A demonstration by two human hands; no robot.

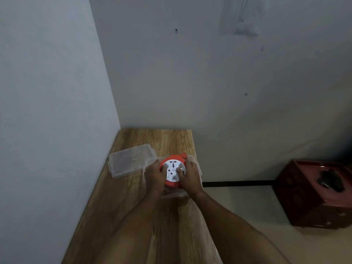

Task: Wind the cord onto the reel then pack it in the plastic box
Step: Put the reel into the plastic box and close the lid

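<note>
— Hidden or hard to make out?

— Plastic box (pixel 199 169) mostly covered by both hands and the reel: only a clear rim at right of centre and a pale edge under the wrists. Cord not visible anywhere. Whether reel sits inside the box or is held just above it: cannot tell. Forearms cut off by the bottom edge.

— And the grip?

— Left hand (pixel 154 176) curled around the orange reel (pixel 172 182) on its left rim; right hand (pixel 190 176) wrapped on the right rim, fingers (pixel 179 170) pressed on the white socket face. Reel just below centre of frame, socket face up.

— Surroundings?

— Wooden table (pixel 133 206) running from bottom edge to the wall corner. Clear lid (pixel 129 161) lying flat, left of the reel, just beside the left hand. Dark red cabinet (pixel 314 193) at lower right on the floor, well apart. Pale walls above; small dark mark (pixel 176 30) near the top centre.

— Any writing?

— None legible; socket face too small and blurred.
</note>
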